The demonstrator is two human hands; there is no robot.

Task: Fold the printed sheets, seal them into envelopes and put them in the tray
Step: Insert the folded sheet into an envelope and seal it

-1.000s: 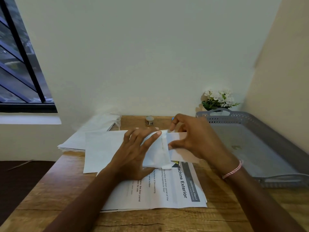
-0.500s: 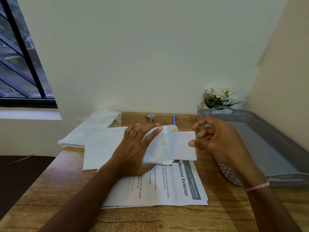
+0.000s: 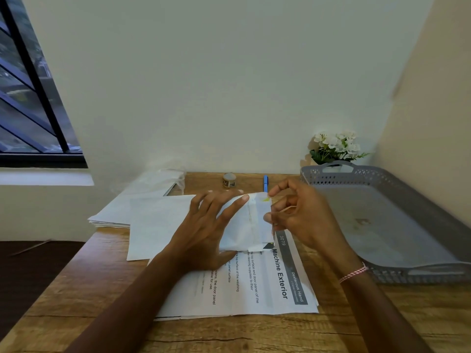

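Observation:
My left hand [image 3: 204, 230] holds a white envelope [image 3: 239, 225] just above the desk, fingers spread over its top and thumb below. A folded sheet [image 3: 263, 220] sits almost wholly inside the envelope, with only a narrow strip showing at the right mouth. My right hand [image 3: 303, 217] is at that mouth, its thumb and forefinger on the strip's edge and the other fingers curled. A stack of printed sheets [image 3: 254, 289] headed "Machine Exterior" lies under both hands. The grey tray [image 3: 382, 179] stands to the right with nothing visible in it.
White papers [image 3: 153, 220] lie at the left over another pile [image 3: 112, 212], with a clear plastic wrapper [image 3: 163, 179] behind. A small jar [image 3: 229, 180] and a blue pen [image 3: 265, 182] sit by the wall. White flowers [image 3: 336, 146] stand behind the tray.
The folded sheet, sticking far out of the envelope half a second ago, has slid almost fully in. My right hand moved left with it. My left hand stayed in place.

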